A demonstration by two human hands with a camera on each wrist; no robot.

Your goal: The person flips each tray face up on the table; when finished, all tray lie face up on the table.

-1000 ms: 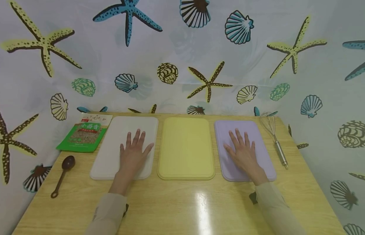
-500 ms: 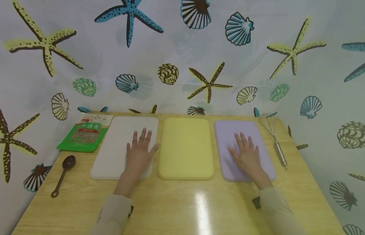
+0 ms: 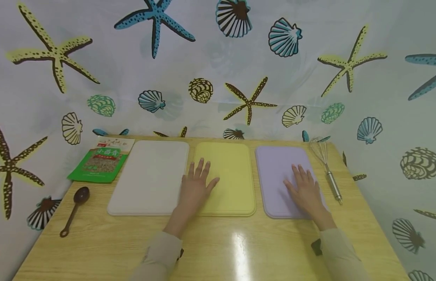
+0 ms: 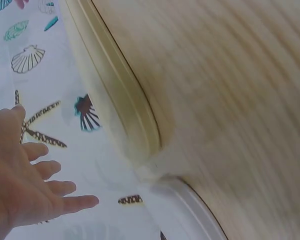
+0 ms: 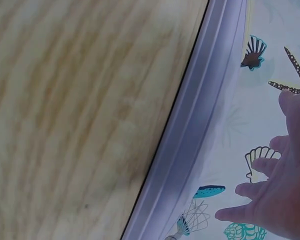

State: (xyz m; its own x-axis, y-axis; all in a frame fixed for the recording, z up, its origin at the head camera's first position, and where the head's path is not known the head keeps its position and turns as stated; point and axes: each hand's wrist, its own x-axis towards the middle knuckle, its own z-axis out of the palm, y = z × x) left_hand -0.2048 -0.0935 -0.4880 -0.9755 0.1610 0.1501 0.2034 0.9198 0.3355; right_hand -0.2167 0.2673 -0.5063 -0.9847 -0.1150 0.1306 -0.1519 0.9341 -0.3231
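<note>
My left hand (image 3: 194,189) hovers palm down over the left side of the yellow board (image 3: 235,183), partly overlapping the gap beside the white board (image 3: 151,179). Its fingers are straight and spread, holding nothing. In the left wrist view that hand (image 4: 20,185) shows apart from the boards' edges. Over the right half of the purple board (image 3: 274,171) is my right hand (image 3: 306,193), fingers extended, nothing in it. The right wrist view has the purple rim (image 5: 190,125) beside the fingers. All three boards are flat rectangles with rounded corners.
A green seed packet (image 3: 102,162) lies at the back left, with a dark brown spoon (image 3: 77,205) in front of it. To the right of the purple board lies a wire whisk (image 3: 328,169). Behind the wooden table (image 3: 218,242) hangs a shell-patterned cloth (image 3: 218,58).
My left hand has moved right, from over the white board to over the yellow one. My right hand has shifted a little right and toward me over the purple board.
</note>
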